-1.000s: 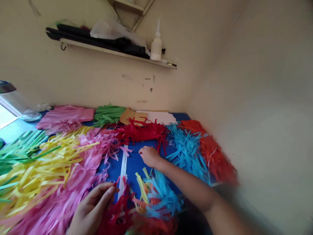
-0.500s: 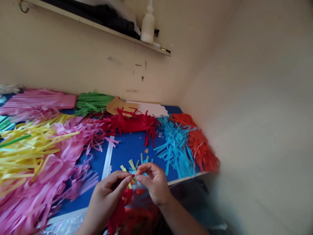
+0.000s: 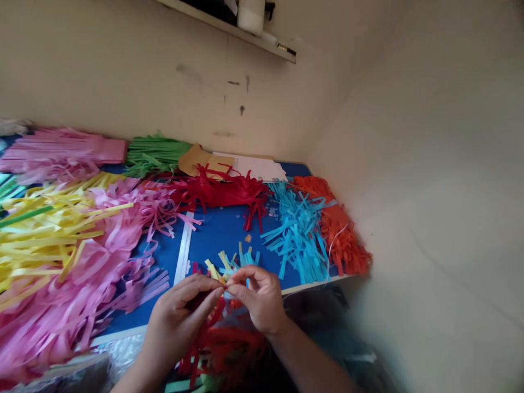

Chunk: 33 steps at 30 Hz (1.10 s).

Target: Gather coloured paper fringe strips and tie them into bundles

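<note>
Fingertip to fingertip, my left hand (image 3: 180, 314) and my right hand (image 3: 262, 303) meet in a pinch above the table's front edge. Red paper strips (image 3: 215, 313) hang just under my left fingers, which appear closed on their twisted end. Between my right thumb and index finger the held bit is too small to make out. Yellow and light blue strip ends (image 3: 223, 261) stick up behind the fingertips. Below the hands lies a bunch of orange fringe (image 3: 233, 346), partly covered, with pale green strips (image 3: 192, 385) under it.
On the blue table (image 3: 213, 232) lie fringed paper bundles: red (image 3: 221, 194), light blue (image 3: 298, 234), orange (image 3: 341, 229), pink (image 3: 110, 256), yellow (image 3: 45, 234) and green (image 3: 158, 153). White sheets (image 3: 262, 168) are at the back. A shelf (image 3: 229, 30) with a white bottle (image 3: 250, 16) hangs above.
The view has tipped down slightly, so the shelf sits higher in it. My hands stay pinched together; the red strips under them have shifted, and pale green strips now show below.
</note>
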Available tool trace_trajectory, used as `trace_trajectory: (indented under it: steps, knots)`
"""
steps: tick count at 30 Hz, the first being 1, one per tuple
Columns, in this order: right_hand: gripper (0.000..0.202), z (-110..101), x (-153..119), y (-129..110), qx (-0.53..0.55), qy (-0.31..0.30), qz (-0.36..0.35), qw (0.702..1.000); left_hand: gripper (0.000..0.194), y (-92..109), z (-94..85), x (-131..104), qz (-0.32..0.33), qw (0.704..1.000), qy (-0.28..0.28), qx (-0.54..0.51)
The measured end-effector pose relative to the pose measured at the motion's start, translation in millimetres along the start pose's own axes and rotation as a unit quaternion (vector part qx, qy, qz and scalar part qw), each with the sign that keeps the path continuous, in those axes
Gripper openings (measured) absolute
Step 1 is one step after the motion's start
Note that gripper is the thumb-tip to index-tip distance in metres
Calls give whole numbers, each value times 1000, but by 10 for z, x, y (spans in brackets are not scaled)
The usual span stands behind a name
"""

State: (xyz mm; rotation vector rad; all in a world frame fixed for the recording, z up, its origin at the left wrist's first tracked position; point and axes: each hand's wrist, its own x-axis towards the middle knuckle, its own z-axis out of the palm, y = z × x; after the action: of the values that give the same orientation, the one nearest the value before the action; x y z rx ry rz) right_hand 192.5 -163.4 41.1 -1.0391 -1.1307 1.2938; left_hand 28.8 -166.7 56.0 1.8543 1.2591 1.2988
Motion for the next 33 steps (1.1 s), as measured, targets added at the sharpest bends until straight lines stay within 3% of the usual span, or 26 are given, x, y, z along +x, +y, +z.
trace_trajectory:
  steps: [9, 16, 19, 24, 28, 33]
  knots:
    - [4, -26, -57, -18, -137, 11, -104, 985, 9, 80, 60, -7, 137, 978, 60, 144]
    - [13, -73, -41, -174, -241, -48, -226, 943, 6, 113, 54, -82, 156, 975, 43, 155]
    - [12, -98, -37, -226, -263, -73, -209, 939, 5, 97, 59, -102, 168, 974, 35, 147]
    - [13, -129, -60, -211, -219, -73, -136, 963, 6, 100, 18, -79, 92, 994, -15, 65]
    - [15, -130, -70, -167, -210, -65, -142, 965, 4, 90, -12, -89, 57, 997, -12, 55]
    - [16, -116, -65, -183, -220, -69, -157, 960, 4, 75, 6, -101, 64, 996, -10, 65]
